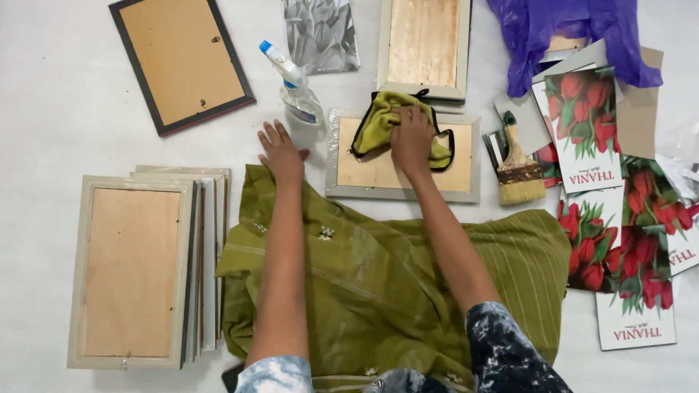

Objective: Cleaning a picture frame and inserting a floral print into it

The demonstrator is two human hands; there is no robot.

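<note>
While left hand (280,154) rests flat, right hand (411,138) presses yellow cloth (378,124) onto frame (403,182).

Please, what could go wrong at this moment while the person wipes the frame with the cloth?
1. The spray bottle lies on its side right by the frame and the left hand; it could be bumped or might leak.
2. The right hand presses the yellow cloth on a frame lying loose on the floor, so the frame may slide.
3. The paintbrush lies close to the frame's right edge and could be knocked.
</note>
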